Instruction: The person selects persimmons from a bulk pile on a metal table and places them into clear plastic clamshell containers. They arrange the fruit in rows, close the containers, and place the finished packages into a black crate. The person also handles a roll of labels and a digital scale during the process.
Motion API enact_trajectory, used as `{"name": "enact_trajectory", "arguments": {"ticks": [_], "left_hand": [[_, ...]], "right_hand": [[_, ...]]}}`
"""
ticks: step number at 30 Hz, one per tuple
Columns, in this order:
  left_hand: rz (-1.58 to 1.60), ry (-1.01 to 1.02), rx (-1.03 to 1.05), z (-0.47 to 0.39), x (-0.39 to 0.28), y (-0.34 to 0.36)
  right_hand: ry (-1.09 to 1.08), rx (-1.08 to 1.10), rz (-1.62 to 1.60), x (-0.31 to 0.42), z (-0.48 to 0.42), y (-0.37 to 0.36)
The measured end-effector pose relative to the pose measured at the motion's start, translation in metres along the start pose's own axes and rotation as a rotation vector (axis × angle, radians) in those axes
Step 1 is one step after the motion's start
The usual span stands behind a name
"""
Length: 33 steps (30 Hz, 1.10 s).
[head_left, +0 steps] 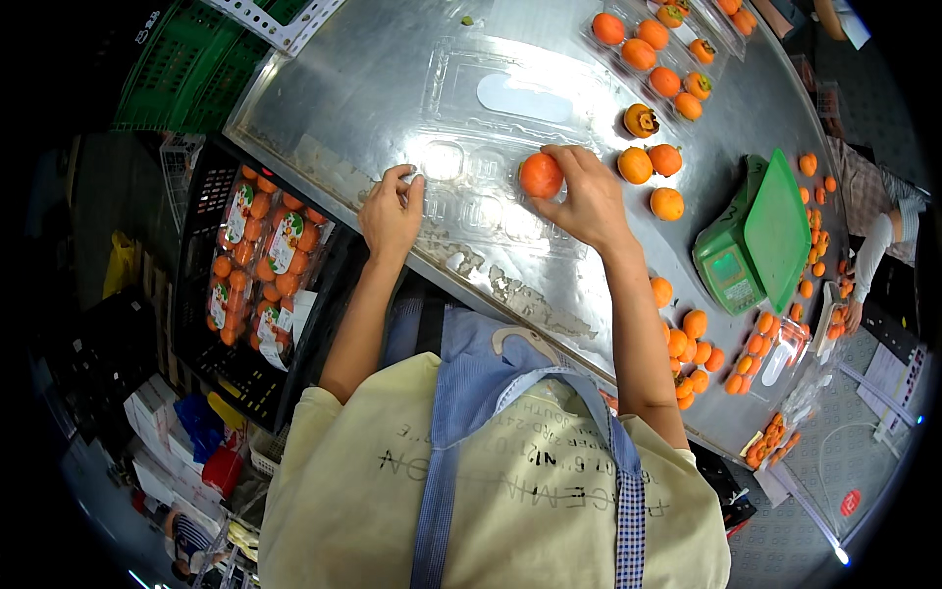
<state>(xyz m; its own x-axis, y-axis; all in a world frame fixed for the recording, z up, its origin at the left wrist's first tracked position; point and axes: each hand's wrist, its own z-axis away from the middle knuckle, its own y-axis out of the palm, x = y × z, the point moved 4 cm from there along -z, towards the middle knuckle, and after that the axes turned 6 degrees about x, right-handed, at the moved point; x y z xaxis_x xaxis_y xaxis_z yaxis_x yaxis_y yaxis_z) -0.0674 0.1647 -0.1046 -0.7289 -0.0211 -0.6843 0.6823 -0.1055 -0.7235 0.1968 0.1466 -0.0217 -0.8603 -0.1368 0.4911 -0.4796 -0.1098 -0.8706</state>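
Note:
My right hand (585, 195) grips an orange persimmon (541, 176) by its side, over the right end of a clear plastic clamshell tray (482, 188). The tray lies opened on the metal table, its lid (441, 81) with a pale oval label folded out away from me. At the tray's left end is my left hand (394, 210), fingers curled and thumb apart, holding nothing that I can see. Loose persimmons (635, 165) sit just beyond my right hand, one showing its brown calyx. No other fruit shows in the tray's hollows.
A green scale (732, 265) stands at the right, near a pile of persimmons (688, 350). Filled packs (655, 55) lie at the far edge. On the left, a black crate (193, 294) holds labelled packs (285, 243). A co-worker's hand (854, 315) reaches in at far right.

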Motion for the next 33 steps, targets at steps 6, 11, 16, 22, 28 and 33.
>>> {"name": "enact_trajectory", "arguments": {"ticks": [6, 11, 16, 22, 28, 33], "left_hand": [[0.013, -0.001, -0.005, 0.000, -0.001, 0.000], [0.019, -0.003, -0.012, 0.000, -0.002, 0.000], [0.025, 0.002, -0.014, 0.001, -0.002, 0.000], [0.018, 0.009, -0.024, 0.000, -0.002, 0.001], [0.008, -0.003, -0.020, 0.000, -0.002, 0.001], [0.006, -0.020, -0.018, -0.001, -0.002, 0.002]], "right_hand": [[-0.057, 0.080, 0.182, -0.003, -0.008, 0.015], [-0.107, 0.062, 0.172, -0.004, -0.011, 0.017], [-0.098, 0.061, 0.150, -0.006, -0.009, 0.016], [-0.055, 0.083, 0.230, -0.006, -0.008, 0.018], [-0.022, 0.085, 0.197, -0.002, -0.010, 0.018], [-0.026, 0.082, 0.019, -0.009, -0.012, 0.006]]}}
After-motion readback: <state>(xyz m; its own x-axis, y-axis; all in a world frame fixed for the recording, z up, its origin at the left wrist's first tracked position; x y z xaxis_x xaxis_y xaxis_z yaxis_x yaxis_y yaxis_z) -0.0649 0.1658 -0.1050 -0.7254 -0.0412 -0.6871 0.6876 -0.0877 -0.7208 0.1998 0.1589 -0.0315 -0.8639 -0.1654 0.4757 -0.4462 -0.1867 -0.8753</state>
